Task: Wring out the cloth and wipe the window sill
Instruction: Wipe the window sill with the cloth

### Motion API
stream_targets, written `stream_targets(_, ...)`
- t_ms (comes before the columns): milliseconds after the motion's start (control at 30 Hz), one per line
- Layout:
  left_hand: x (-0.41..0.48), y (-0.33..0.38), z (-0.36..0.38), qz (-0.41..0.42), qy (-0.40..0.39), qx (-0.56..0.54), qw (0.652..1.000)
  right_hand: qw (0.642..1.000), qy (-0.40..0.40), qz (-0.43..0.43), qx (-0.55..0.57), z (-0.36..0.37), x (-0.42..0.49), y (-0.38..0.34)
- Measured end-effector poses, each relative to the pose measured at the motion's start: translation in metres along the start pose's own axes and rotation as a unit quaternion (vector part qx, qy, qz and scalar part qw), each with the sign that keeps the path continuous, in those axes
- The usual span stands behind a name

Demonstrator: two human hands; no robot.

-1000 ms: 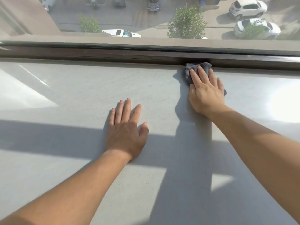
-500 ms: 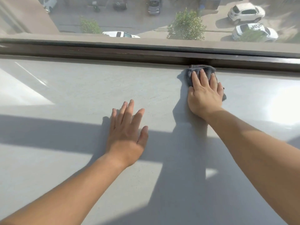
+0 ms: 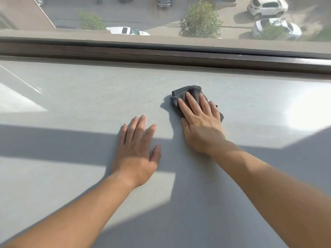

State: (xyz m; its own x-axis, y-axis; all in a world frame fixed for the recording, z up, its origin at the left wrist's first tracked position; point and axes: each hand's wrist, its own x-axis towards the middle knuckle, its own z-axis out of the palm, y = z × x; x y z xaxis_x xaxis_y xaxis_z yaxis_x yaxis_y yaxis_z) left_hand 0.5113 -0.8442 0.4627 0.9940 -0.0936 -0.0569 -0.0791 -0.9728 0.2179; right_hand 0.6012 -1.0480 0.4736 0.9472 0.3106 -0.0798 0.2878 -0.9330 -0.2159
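Observation:
A wide pale grey window sill (image 3: 71,108) fills most of the view. On it lies a small dark grey cloth (image 3: 180,94), bunched up, a little right of centre and some way back from the window frame. My right hand (image 3: 200,122) presses flat on the cloth with straight fingers, covering most of it. My left hand (image 3: 136,149) rests flat on the bare sill just to the left, fingers spread, apart from the cloth.
A dark brown window frame (image 3: 161,52) runs across the far edge of the sill, with glass above it looking down on a street with cars and trees. Bands of sunlight and shadow cross the sill.
My right hand has drawn the cloth back from the window frame toward me and slightly left. My left hand has stayed flat on the sill.

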Motion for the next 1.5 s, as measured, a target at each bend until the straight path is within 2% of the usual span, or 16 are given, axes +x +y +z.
stream_targets(67, 0.001, -0.001, -0.001, -0.003, -0.004, -0.002, 1.0, 0.999, -0.018, -0.037, -0.008, -0.003, -0.002, 0.014)
stream_targets(233, 0.001, 0.002, -0.007, -0.002, -0.004, -0.013, 1.0, 0.984, 0.026, 0.173, 0.038, -0.012, 0.037, 0.033)
stream_targets(300, 0.0, 0.002, -0.008, -0.001, 0.002, -0.018, 1.0, 0.989, 0.029, 0.141, 0.037, -0.004, 0.017, 0.01)
stream_targets(433, 0.0, 0.002, -0.01, -0.001, -0.003, -0.01, 1.0, 1.0, 0.006, -0.021, -0.002, 0.003, -0.045, -0.003)
stream_targets(500, -0.001, 0.002, -0.011, -0.001, -0.014, -0.005, 1.0, 1.0, -0.002, -0.003, -0.002, 0.0, -0.041, 0.015)
stream_targets(600, -0.003, 0.0, -0.009, -0.005, -0.019, -0.003, 1.0, 0.99, 0.044, 0.129, 0.039, 0.0, -0.03, 0.022)
stream_targets(667, -0.005, 0.0, -0.007, -0.004, -0.007, -0.012, 1.0, 0.987, 0.041, 0.152, 0.023, 0.008, -0.04, 0.002)
stream_targets(800, -0.007, -0.008, -0.005, 0.008, 0.015, -0.092, 0.996, 1.0, 0.014, 0.012, 0.003, 0.022, -0.095, -0.028)
stream_targets(867, -0.009, -0.013, -0.01, 0.014, 0.005, -0.139, 0.99, 1.0, -0.008, -0.024, 0.0, 0.019, -0.103, -0.02)
stream_targets(967, -0.018, -0.016, -0.019, 0.019, -0.016, -0.118, 0.993, 0.997, -0.012, 0.072, 0.002, 0.01, -0.085, -0.003)
stream_targets(1033, -0.038, -0.013, -0.023, 0.015, -0.004, -0.075, 0.997, 0.989, -0.002, 0.148, 0.024, 0.005, -0.082, -0.006)
stream_targets(1067, -0.052, -0.01, -0.024, 0.005, 0.007, -0.073, 0.997, 0.988, 0.002, 0.154, 0.026, 0.007, -0.087, -0.015)
stream_targets(1133, -0.081, -0.009, -0.022, -0.007, 0.01, -0.08, 0.997, 0.993, 0.027, 0.114, 0.015, 0.015, -0.117, -0.041)
stream_targets(1200, -0.1, -0.011, -0.016, -0.001, -0.015, -0.061, 0.998, 0.999, 0.04, 0.019, -0.002, 0.024, -0.156, -0.06)
stream_targets(1300, -0.106, -0.016, -0.014, 0.007, -0.026, -0.042, 0.999, 0.998, -0.001, -0.061, -0.033, 0.024, -0.178, -0.054)
stream_targets(1500, -0.108, -0.016, -0.019, 0.011, -0.03, -0.068, 0.997, 0.988, 0.021, 0.151, 0.002, 0.018, -0.166, -0.061)
